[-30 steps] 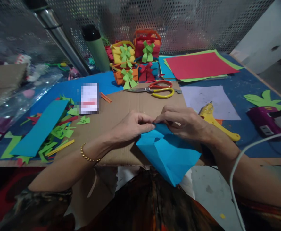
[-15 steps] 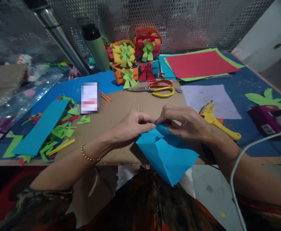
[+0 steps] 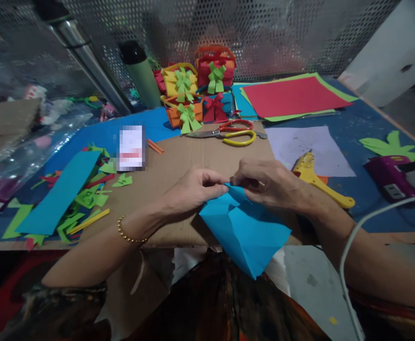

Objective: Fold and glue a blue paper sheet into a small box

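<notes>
Folded blue paper (image 3: 244,232) near side of scissors (image 3: 217,133); left hand (image 3: 195,188) clamps its far edge, thumb against forefinger; right hand (image 3: 273,183) curls alongside, clamping can't be told

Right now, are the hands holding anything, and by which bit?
Yes, the folded blue paper: the left hand and right hand hold it at its far, upper end. Exact fingertip contact is partly hidden.

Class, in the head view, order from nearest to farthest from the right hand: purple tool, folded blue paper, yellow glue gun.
1. Folded blue paper: held by the right hand.
2. Yellow glue gun: right of the hand.
3. Purple tool: farther right.
</notes>
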The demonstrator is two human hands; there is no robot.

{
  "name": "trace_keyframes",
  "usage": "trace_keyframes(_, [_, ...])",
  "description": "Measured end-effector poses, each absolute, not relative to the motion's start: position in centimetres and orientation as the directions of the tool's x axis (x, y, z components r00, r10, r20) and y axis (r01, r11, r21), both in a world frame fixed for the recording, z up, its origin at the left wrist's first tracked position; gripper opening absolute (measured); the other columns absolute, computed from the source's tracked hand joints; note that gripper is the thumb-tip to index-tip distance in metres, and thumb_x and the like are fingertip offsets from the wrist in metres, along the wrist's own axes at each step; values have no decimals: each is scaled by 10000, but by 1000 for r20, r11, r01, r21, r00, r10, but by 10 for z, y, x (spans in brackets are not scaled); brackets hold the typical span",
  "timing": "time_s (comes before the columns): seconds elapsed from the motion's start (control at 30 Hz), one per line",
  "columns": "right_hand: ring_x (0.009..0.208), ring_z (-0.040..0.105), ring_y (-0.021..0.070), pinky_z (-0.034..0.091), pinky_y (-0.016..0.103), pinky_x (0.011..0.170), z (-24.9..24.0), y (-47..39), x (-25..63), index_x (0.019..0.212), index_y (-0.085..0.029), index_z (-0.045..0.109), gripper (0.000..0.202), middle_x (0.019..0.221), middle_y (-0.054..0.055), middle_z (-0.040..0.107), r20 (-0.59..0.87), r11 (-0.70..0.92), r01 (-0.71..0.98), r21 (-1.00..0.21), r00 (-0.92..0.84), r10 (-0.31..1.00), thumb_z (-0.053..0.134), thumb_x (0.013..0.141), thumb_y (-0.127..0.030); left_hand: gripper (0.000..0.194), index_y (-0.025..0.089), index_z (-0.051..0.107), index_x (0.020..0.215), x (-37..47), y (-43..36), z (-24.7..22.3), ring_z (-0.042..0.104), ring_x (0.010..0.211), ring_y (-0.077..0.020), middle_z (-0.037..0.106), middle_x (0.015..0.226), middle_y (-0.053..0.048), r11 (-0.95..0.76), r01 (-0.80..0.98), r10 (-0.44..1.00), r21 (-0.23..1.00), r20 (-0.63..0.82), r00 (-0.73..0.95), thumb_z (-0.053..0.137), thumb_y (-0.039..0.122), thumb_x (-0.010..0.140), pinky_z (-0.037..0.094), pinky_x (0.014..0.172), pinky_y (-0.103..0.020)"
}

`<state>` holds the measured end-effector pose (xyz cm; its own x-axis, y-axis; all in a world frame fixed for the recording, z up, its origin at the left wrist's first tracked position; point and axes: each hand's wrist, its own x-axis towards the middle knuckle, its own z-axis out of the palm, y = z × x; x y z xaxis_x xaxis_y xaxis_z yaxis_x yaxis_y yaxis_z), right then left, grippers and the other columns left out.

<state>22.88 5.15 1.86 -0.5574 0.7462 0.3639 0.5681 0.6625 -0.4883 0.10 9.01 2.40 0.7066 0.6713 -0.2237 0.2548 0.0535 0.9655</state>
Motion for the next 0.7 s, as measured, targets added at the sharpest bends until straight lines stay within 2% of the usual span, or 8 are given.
trace_keyframes(0.27, [600, 479, 102, 334, 239, 582, 24, 51, 228, 864, -166, 683, 103, 694, -13, 573, 294, 599, 592, -540, -534, 792, 580, 869, -175, 333, 139, 814, 1005, 0, 90, 22, 583, 692, -137, 713, 795, -48, 61, 273, 685, 960, -239, 688, 741, 396, 806, 442, 625, -257])
trace_keyframes(0.43, [600, 467, 102, 330, 235, 578, 23, 52, 227, 855, -177, 662, 88, 692, -18, 571, 283, 602, 569, -560, -552, 784, 574, 862, -169, 318, 141, 821, 943, 1, 91, 23, 610, 732, -143, 750, 845, -63, 96, 253, 667, 963, -252, 702, 774, 411, 782, 465, 651, -256])
trace_keyframes(0.7, [693, 546, 128, 374, 250, 631, 36, 47, 229, 869, -180, 640, 149, 788, 21, 618, 161, 597, 602, -531, -620, 768, 513, 835, -109, 275, 151, 827, 871, 2, 92, 25, 631, 734, -151, 783, 864, -71, 58, 266, 696, 962, -230, 680, 775, 407, 785, 481, 639, -251])
